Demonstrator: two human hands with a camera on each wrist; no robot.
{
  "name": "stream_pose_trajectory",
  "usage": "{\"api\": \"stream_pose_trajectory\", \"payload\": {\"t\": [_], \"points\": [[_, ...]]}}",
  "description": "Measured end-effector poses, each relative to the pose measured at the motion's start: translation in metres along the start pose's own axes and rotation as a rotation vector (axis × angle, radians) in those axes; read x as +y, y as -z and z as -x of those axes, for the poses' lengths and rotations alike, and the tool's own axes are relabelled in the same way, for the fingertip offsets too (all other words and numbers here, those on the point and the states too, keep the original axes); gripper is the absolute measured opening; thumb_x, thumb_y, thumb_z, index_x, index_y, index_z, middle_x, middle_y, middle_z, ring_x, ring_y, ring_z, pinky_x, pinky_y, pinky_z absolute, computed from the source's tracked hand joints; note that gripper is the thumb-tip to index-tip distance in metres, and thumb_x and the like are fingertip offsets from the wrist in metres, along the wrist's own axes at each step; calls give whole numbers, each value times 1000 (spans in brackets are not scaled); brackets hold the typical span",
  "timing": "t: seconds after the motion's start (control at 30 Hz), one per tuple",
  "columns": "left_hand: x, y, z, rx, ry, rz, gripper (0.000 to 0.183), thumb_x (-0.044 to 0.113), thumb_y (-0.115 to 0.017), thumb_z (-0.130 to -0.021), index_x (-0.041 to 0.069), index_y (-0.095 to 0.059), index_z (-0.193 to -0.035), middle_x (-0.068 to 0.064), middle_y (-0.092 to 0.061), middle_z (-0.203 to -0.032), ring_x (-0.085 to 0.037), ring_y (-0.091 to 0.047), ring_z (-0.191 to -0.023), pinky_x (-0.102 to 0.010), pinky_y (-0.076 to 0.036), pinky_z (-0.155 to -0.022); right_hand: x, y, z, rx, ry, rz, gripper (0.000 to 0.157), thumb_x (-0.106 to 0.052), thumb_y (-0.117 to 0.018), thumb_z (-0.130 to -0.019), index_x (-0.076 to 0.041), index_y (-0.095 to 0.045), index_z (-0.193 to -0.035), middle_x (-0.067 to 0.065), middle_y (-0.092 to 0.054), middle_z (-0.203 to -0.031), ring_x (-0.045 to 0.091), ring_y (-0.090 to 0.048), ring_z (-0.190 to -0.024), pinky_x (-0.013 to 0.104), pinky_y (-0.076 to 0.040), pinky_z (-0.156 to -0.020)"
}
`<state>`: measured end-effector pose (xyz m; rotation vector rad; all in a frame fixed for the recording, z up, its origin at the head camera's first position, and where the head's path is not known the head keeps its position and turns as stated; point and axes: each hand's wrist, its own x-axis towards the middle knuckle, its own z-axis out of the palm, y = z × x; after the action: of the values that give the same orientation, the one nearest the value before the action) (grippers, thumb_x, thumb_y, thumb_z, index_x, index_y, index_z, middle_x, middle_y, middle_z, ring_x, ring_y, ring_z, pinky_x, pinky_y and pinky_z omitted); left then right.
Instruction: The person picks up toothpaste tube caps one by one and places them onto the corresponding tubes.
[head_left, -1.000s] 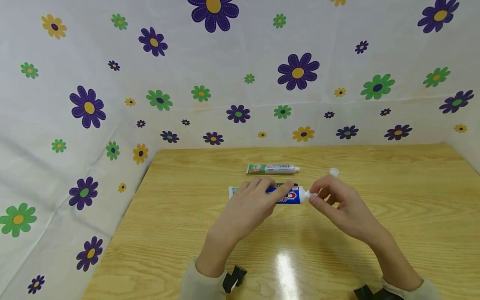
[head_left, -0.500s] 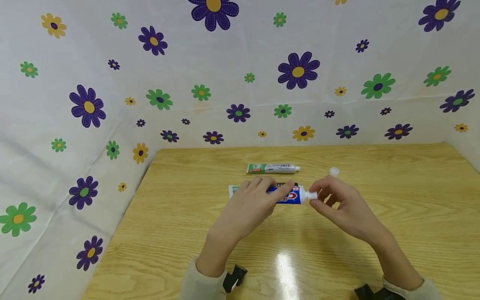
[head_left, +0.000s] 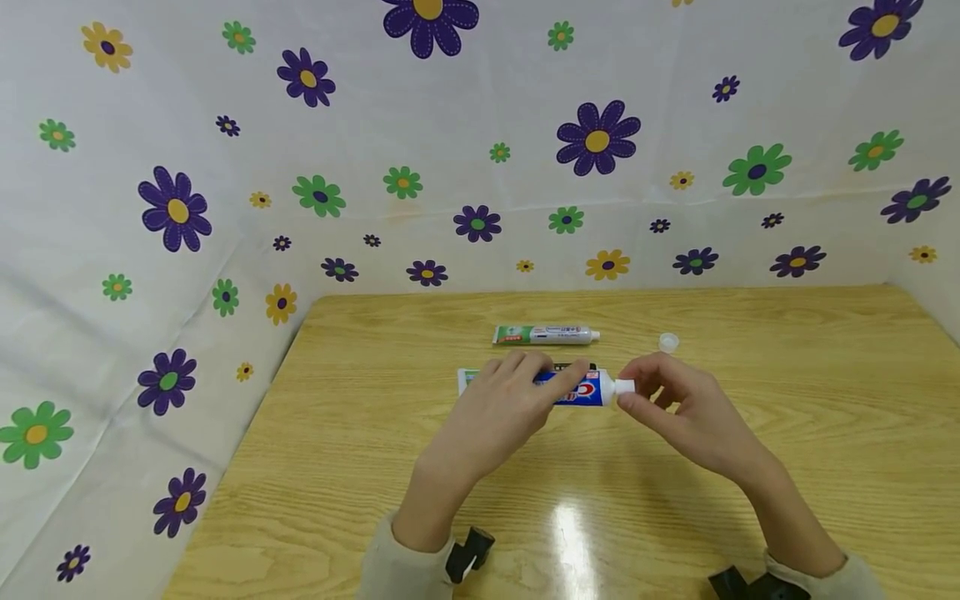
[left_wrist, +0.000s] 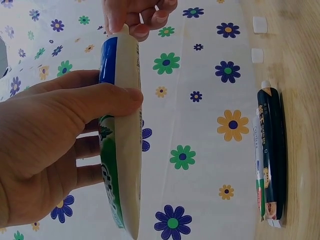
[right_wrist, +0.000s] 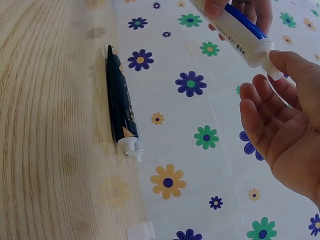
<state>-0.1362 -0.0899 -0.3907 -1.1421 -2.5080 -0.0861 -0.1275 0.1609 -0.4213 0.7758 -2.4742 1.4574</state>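
Observation:
A blue, white and green toothpaste tube (head_left: pixel 581 389) lies in the grip of my left hand (head_left: pixel 495 408), raised above the table. In the left wrist view, the left thumb (left_wrist: pixel 120 100) presses across the tube's side, with fingers behind it. My right hand (head_left: pixel 686 412) meets the tube's nozzle end and pinches the white toothpaste cap (head_left: pixel 624 387) between thumb and index finger. From the right wrist, the thumb (right_wrist: pixel 290 62) sits on that cap while the other fingers curl loosely below.
Behind the held tube lie a green-and-white toothpaste tube (head_left: pixel 547 335) and a dark toothpaste tube (left_wrist: pixel 272 150), side by side on the wooden table (head_left: pixel 337 433). Two loose white caps, one nearer (left_wrist: pixel 257 55), rest farther right. Flower-patterned cloth (head_left: pixel 420 150) hangs behind.
My right thumb and index finger have shifted slightly on the cap, and more of its white side shows. The left hand keeps its grip on the tube in place.

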Motion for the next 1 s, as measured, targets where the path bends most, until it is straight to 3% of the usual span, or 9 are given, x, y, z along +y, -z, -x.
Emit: {"api": "stream_pose_trajectory", "payload": {"t": [0.27, 0.57, 1.0], "points": [[1, 1, 0, 6, -11, 7, 53, 13, -74, -90, 27, -55, -137, -3, -64, -109, -20, -63, -99, -34, -55, -79, 0, 0, 0, 12, -19, 15, 9, -5, -66, -95, -10, -64, -102, 2, -66, -92, 9, -59, -78, 25, -51, -62], [2, 2, 0, 16, -16, 8, 52, 12, -74, -90, 27, -56, -137, -3, -65, -107, -20, -62, -98, -33, -54, -76, -1, -2, 0, 31, 2, 33, 10, -2, -63, -96, -10, -65, -100, -5, -64, -89, 9, -56, -75, 24, -50, -62], [3, 3, -1, 4, -14, 7, 53, 10, -73, -90, 27, -55, -138, -3, -65, -107, -20, -63, -99, -33, -54, -76, -1, -4, 0, 27, -18, 12, 10, -4, -56, -101, -10, -64, -100, -3, -60, -84, 11, -54, -72, 24, -48, -57]]}}
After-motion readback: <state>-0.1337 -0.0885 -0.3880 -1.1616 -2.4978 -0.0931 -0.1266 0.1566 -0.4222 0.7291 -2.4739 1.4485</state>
